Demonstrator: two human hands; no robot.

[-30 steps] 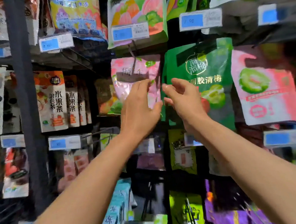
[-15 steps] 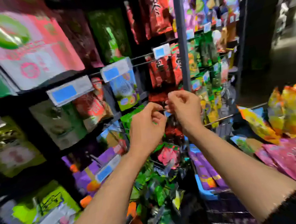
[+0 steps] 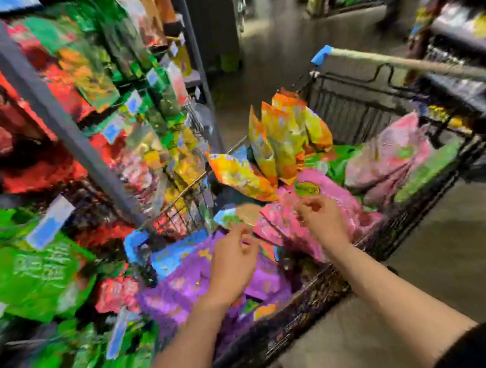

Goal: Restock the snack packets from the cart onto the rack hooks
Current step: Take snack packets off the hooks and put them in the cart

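Note:
The wire cart (image 3: 356,107) stands to my right, heaped with snack packets: orange-yellow packets (image 3: 279,138) upright at the back, pink packets (image 3: 321,206) in the middle, purple packets (image 3: 186,284) nearest me. My left hand (image 3: 231,259) hovers over the purple packets with loosely curled fingers and holds nothing. My right hand (image 3: 319,218) hangs just above the pink packets, fingers loosely curled, also empty as far as the blur lets me see. The rack (image 3: 49,92) with hanging packets fills the left.
Green packets (image 3: 31,275) and blue price tags (image 3: 49,220) hang on the rack at lower left, red ones higher up. The cart's handle (image 3: 402,61) points toward the aisle. Open floor (image 3: 465,251) lies right of the cart; more shelves line the far right.
My view swung from the rack hooks down and right to the cart. Both hands left the rack and dropped over the packets in the cart, empty.

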